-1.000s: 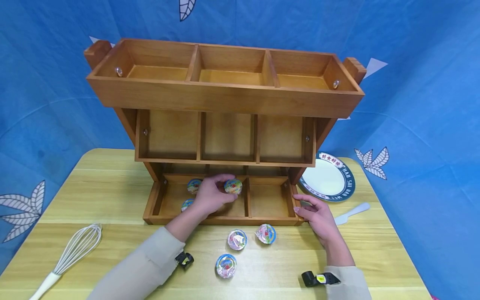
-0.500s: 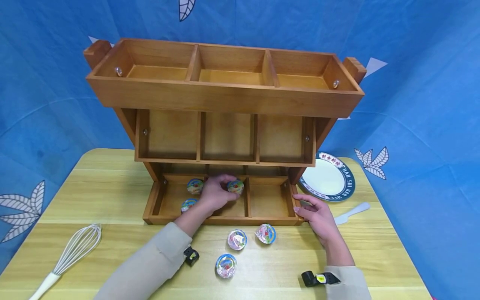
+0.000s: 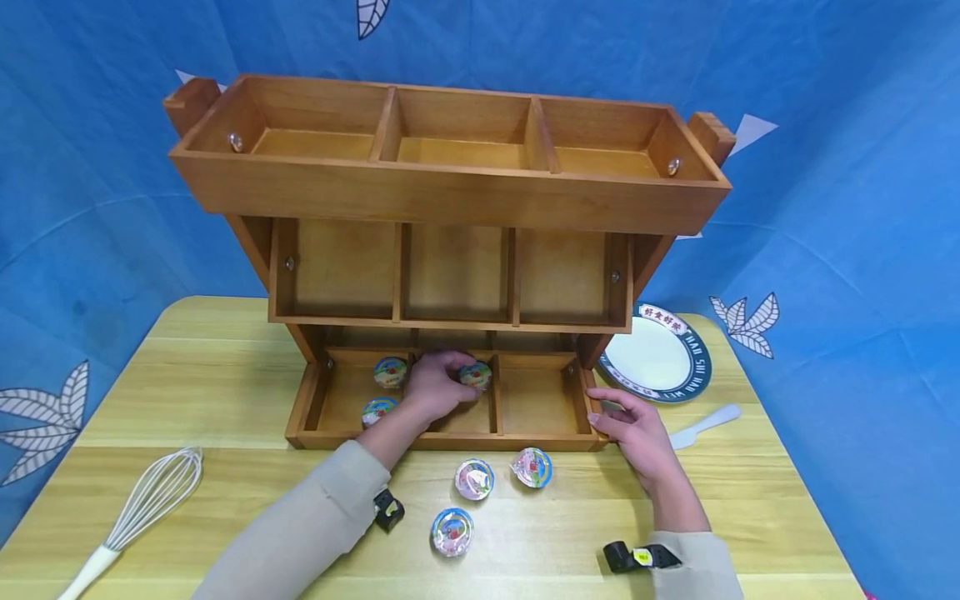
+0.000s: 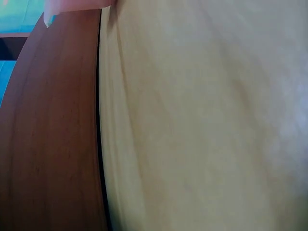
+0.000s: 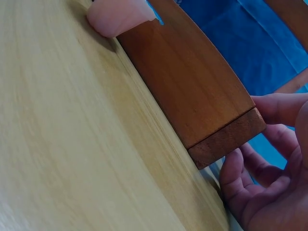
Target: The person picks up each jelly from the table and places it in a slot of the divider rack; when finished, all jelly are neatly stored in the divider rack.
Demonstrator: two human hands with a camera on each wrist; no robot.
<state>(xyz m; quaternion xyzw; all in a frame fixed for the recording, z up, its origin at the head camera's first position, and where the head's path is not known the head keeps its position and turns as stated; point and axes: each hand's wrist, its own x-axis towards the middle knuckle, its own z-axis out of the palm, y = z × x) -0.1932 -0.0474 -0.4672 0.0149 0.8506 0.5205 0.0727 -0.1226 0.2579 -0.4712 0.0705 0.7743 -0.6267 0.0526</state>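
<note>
Blue cloth backs the desk; left hand pinches a cup at the rack's bottom middle compartment, whose nearby right edge could snag it; right hand grips the rack's end.

Left arm is stretching diagonally from the bottom edge, left of centre, pale sleeve covering forearm; left hand is pinching, palm down, just below frame centre. Right forearm is slanting from lower right; right hand is gripping, fingers bending.
</note>
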